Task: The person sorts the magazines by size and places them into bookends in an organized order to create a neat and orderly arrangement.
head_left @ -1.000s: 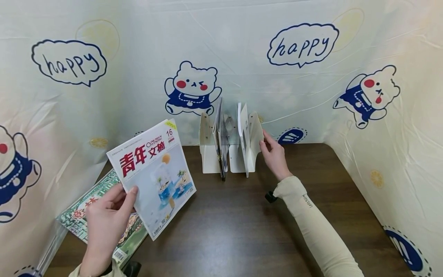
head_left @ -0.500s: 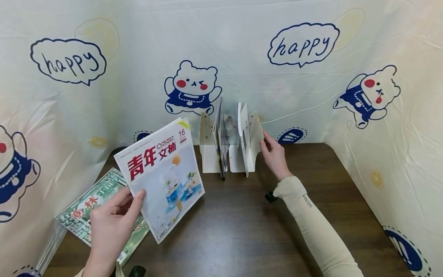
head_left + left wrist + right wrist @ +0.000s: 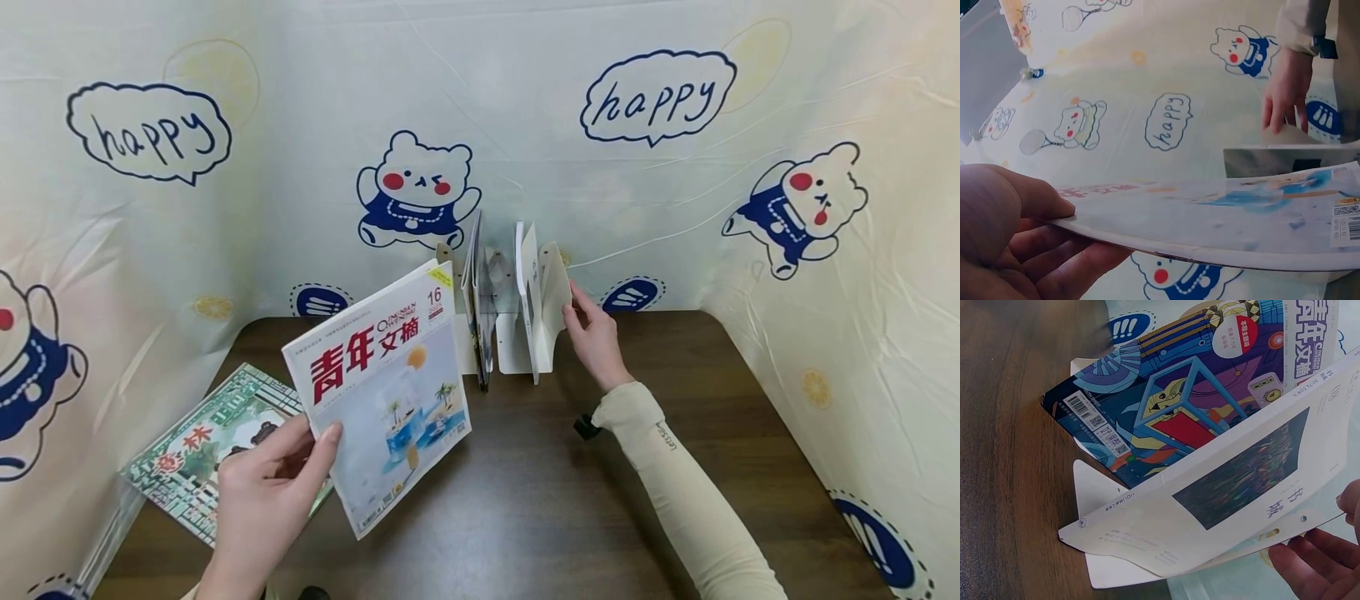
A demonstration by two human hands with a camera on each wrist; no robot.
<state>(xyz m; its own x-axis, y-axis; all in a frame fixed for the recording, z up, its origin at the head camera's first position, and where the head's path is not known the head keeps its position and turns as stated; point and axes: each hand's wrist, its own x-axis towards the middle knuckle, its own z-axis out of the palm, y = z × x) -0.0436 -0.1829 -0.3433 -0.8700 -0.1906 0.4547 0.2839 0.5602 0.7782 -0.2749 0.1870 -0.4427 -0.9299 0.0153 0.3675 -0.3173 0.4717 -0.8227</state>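
My left hand pinches the left edge of a pale blue magazine with red title characters, thumb on the cover and fingers behind. It is held tilted above the table. My right hand grips the right end panel of a white bookend rack, with fingertips at its edge in the right wrist view. Standing in the rack are a colourful dark blue magazine and a white book with a dark picture on its cover. The held magazine overlaps the rack's left side in the head view.
A green magazine lies at the left of the dark wooden table, partly hidden by my left hand. A printed cloth with bears hangs behind and on both sides.
My left hand has moved the magazine rightward, towards the rack, showing more of the green magazine's upper part. My right hand has stayed on the rack's end panel.
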